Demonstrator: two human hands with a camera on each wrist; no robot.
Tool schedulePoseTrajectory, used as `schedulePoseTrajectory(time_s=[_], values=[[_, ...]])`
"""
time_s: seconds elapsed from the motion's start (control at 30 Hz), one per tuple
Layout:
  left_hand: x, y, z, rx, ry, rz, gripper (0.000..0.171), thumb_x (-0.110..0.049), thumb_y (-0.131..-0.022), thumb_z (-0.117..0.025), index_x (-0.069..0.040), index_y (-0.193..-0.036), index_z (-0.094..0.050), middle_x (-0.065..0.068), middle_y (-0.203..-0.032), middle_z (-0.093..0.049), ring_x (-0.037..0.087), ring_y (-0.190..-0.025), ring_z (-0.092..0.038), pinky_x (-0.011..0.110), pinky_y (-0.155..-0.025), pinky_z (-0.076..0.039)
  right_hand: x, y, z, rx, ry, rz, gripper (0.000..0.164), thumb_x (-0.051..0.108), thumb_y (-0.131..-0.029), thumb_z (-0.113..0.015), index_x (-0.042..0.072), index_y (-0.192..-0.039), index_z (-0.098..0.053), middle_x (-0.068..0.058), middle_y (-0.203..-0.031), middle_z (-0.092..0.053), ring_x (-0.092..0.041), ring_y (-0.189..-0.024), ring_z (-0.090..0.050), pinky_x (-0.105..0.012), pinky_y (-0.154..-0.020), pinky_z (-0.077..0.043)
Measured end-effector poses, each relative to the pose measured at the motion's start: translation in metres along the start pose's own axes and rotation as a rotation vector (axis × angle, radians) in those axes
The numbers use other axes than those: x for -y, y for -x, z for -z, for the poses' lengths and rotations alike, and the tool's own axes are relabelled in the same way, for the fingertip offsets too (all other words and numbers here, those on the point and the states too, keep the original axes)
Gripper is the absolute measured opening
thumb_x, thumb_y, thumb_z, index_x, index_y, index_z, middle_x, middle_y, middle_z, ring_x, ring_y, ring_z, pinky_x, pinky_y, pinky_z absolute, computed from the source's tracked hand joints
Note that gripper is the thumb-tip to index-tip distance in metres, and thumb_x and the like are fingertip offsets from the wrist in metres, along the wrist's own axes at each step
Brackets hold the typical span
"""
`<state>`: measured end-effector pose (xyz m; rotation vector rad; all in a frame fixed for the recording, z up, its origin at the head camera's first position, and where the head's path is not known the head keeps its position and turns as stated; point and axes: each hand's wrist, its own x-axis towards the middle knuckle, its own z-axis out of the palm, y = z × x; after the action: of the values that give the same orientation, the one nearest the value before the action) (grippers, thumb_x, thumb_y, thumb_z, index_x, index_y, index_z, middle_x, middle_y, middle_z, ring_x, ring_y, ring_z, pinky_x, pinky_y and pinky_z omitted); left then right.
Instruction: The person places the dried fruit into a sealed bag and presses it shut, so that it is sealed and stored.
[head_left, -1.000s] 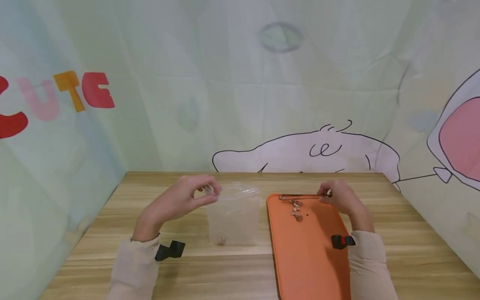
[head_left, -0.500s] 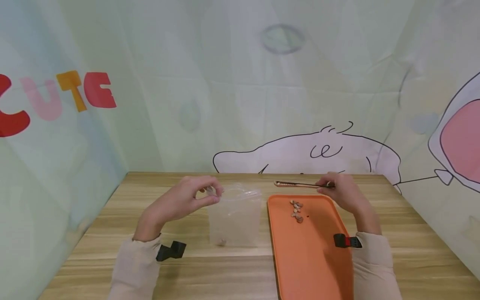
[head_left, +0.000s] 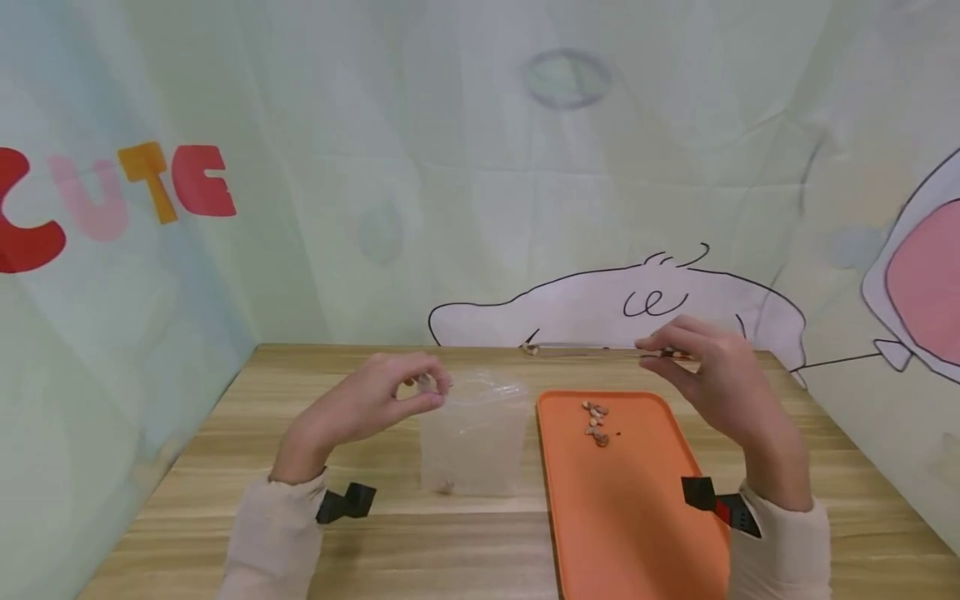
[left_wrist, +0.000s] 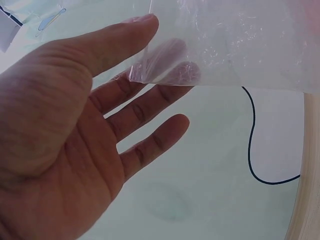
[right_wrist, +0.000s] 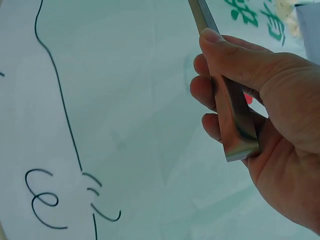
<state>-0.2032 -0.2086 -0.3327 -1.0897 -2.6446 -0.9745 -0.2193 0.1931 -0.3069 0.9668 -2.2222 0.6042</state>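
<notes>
A clear zip bag [head_left: 474,446] hangs upright over the table, its top left corner pinched by my left hand [head_left: 363,404]. In the left wrist view the thumb lies in front of the film and fingers [left_wrist: 167,57] show through it. A small brown piece [head_left: 446,486] lies in the bag's bottom left. My right hand [head_left: 723,379] grips slim metal tongs [right_wrist: 232,117] near their bent end, above and behind the tray's far end. Their tips point left, with a small shelled-nut-like piece [head_left: 531,349] at them, up and right of the bag's mouth.
An orange tray [head_left: 630,508] lies right of the bag, with several small brown and pale nut-like pieces [head_left: 597,421] near its far end. The wooden table [head_left: 420,550] meets a printed cloth backdrop [head_left: 360,208] at the back.
My right hand has lifted the tongs from the tray's far edge, up and back, carrying a small piece at the tips. The left hand keeps its pinch on the bag almost unmoved.
</notes>
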Motion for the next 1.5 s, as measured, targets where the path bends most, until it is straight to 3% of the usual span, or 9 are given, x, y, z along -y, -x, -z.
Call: schedulePoseTrajectory(time_s=[0.23,0.6,0.77,0.87,1.07,1.2,1.5], values=[[0.000,-0.003,-0.002,-0.004,-0.010,-0.016,0.007,-0.016,-0.096,-0.069,-0.020,-0.101,-0.066,-0.011,-0.098,-0.065,0.007,-0.092,-0.063,0.033,-0.081,-0.053,0.018,-0.008,-0.009,0.007,-0.051,0.112,0.032,-0.008,-0.070,-0.086,0.013,-0.092,-0.075,0.007,-0.091,-0.069,-0.007,-0.075,-0.066,-0.012,-0.066,-0.048],[-0.002,-0.004,-0.002,0.012,-0.009,-0.004,0.006,-0.015,-0.097,-0.068,-0.019,-0.101,-0.067,-0.012,-0.098,-0.065,0.006,-0.092,-0.063,0.032,-0.082,-0.053,0.016,-0.006,-0.016,0.040,-0.083,0.093,0.032,-0.009,-0.071,-0.084,0.011,-0.093,-0.073,0.005,-0.092,-0.069,-0.008,-0.077,-0.066,-0.011,-0.068,-0.047],[-0.001,-0.003,-0.001,0.003,-0.013,-0.020,0.004,-0.017,-0.097,-0.068,-0.018,-0.101,-0.067,-0.011,-0.097,-0.065,0.006,-0.091,-0.063,0.032,-0.082,-0.053,0.002,-0.002,-0.012,0.056,-0.062,0.023,0.031,-0.009,-0.073,-0.083,0.012,-0.093,-0.073,0.003,-0.091,-0.068,-0.008,-0.079,-0.063,-0.012,-0.070,-0.047],[-0.001,-0.003,-0.001,-0.003,-0.012,-0.030,0.003,-0.018,-0.098,-0.067,-0.017,-0.101,-0.067,-0.012,-0.097,-0.065,0.006,-0.091,-0.063,0.032,-0.082,-0.053,-0.012,0.003,-0.010,0.085,-0.023,-0.043,0.029,-0.008,-0.075,-0.082,0.012,-0.092,-0.073,0.004,-0.090,-0.067,-0.009,-0.078,-0.063,-0.020,-0.070,-0.052],[-0.003,-0.001,0.002,0.010,-0.019,-0.018,0.003,-0.017,-0.098,-0.066,-0.018,-0.101,-0.067,-0.012,-0.098,-0.064,0.006,-0.091,-0.063,0.032,-0.082,-0.053,-0.040,0.016,-0.012,0.272,0.023,-0.219,0.018,-0.002,-0.082,-0.079,0.011,-0.093,-0.073,0.002,-0.090,-0.069,-0.015,-0.079,-0.063,-0.037,-0.068,-0.054],[-0.002,0.001,0.002,0.009,-0.024,-0.013,0.003,-0.017,-0.098,-0.066,-0.019,-0.101,-0.067,-0.012,-0.098,-0.064,0.006,-0.091,-0.063,0.032,-0.082,-0.053,-0.059,0.023,-0.022,0.368,-0.013,-0.310,0.014,0.001,-0.085,-0.077,0.009,-0.095,-0.074,-0.001,-0.092,-0.069,-0.018,-0.082,-0.063,-0.037,-0.069,-0.053],[-0.002,0.000,0.001,0.008,-0.021,-0.018,0.004,-0.016,-0.097,-0.067,-0.018,-0.101,-0.067,-0.011,-0.099,-0.065,0.006,-0.091,-0.063,0.032,-0.082,-0.053,-0.094,0.046,-0.044,0.440,-0.068,-0.387,0.011,-0.002,-0.084,-0.076,0.006,-0.091,-0.073,-0.001,-0.086,-0.068,-0.017,-0.079,-0.061,-0.033,-0.067,-0.051]])
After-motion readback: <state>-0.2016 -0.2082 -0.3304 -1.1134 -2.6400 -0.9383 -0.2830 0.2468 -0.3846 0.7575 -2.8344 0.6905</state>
